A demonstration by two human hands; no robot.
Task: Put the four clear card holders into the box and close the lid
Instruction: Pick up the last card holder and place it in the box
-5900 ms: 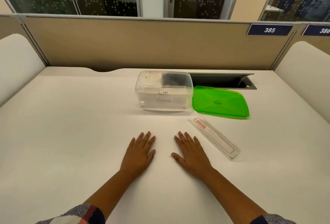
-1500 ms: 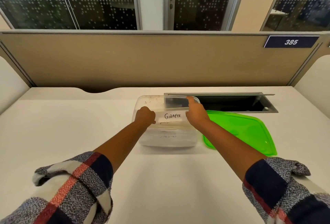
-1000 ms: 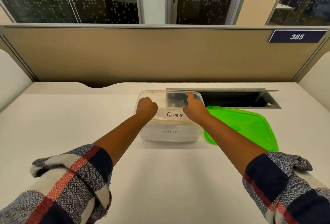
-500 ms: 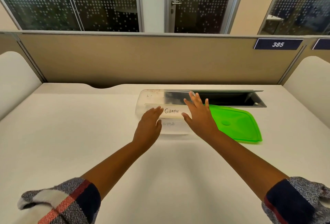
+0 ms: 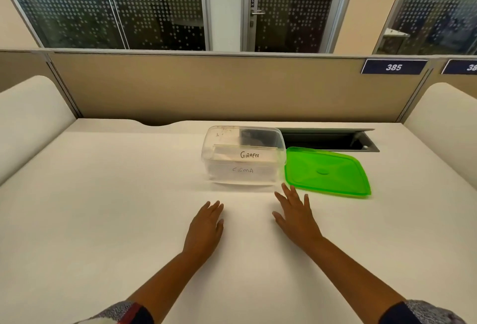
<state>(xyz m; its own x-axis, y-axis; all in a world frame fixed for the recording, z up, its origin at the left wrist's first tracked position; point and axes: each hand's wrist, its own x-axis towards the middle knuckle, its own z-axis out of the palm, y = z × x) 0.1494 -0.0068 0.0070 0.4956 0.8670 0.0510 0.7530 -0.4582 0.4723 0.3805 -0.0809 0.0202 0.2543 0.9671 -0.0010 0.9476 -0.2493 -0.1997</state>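
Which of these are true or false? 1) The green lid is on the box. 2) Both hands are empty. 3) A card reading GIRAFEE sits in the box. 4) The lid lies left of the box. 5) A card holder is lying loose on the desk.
1) The green lid is on the clear box: false, it lies flat on the desk beside it.
2) The left hand and right hand are empty: true, fingers spread.
3) A GIRAFEE card holder sits in the box: true.
4) The lid lies left of the box: false, it is on the right.
5) A holder lies loose on the desk: false, none shows there.
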